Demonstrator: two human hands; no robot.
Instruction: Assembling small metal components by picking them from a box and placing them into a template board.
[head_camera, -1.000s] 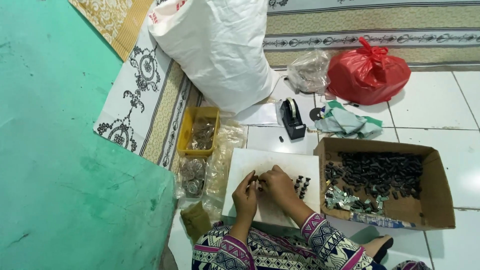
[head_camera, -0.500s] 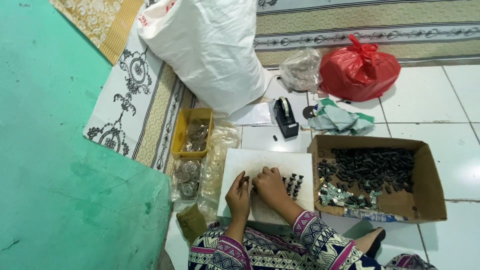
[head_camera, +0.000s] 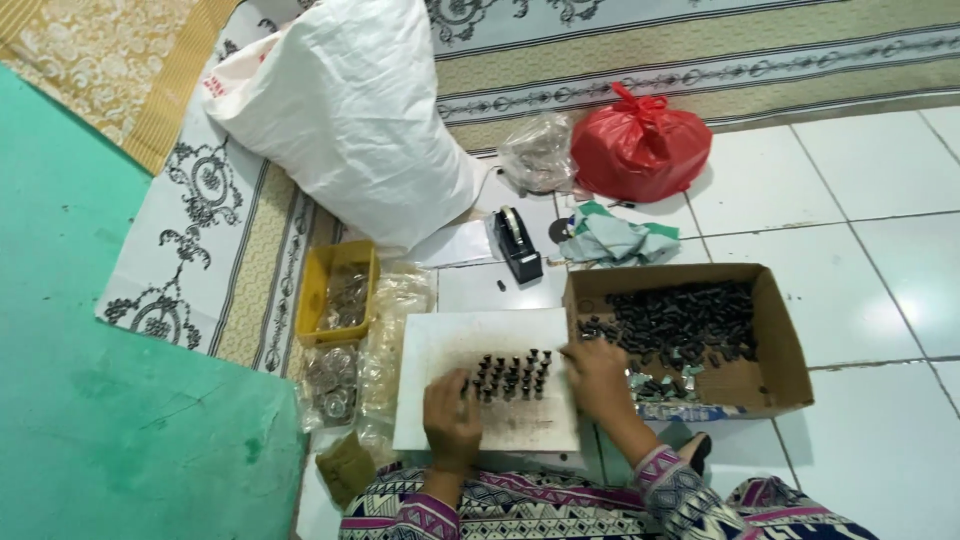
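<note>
On the tiled floor (head_camera: 860, 200), beside a patterned rug (head_camera: 200, 230) and a flat green surface (head_camera: 100, 400) at the left, the biggest thing is a bulging white sack (head_camera: 350, 110) that lies partly on the rug. Next in size comes an open cardboard box (head_camera: 775, 345) to the person's right, with a heap of small dark pieces (head_camera: 680, 320) inside it. Straight in front of the person lies a white board (head_camera: 490, 400), flat on the floor and just beside the box. Behind the box sit a knotted red plastic bag (head_camera: 640, 145), a crumpled clear bag (head_camera: 538, 152) touching it on the left, and a bunched green and white cloth (head_camera: 612, 240). Left of the board stands a yellow tray (head_camera: 318, 290) with clear packets in it, and more clear packets (head_camera: 335, 375) lie below it. A black tape dispenser (head_camera: 517, 245) stands between the sack and the cloth. A cluster of small black pieces (head_camera: 512, 375) stands upright in rows in the middle of the board. The left hand (head_camera: 452, 420) rests on the board with its fingers at the left edge of that cluster; whether it pinches a piece I cannot tell. The right hand (head_camera: 597, 380) lies at the board's right edge, next to the box, fingers curled loosely, and I cannot tell if it holds anything. Both hands are apart, with the cluster between them.
</note>
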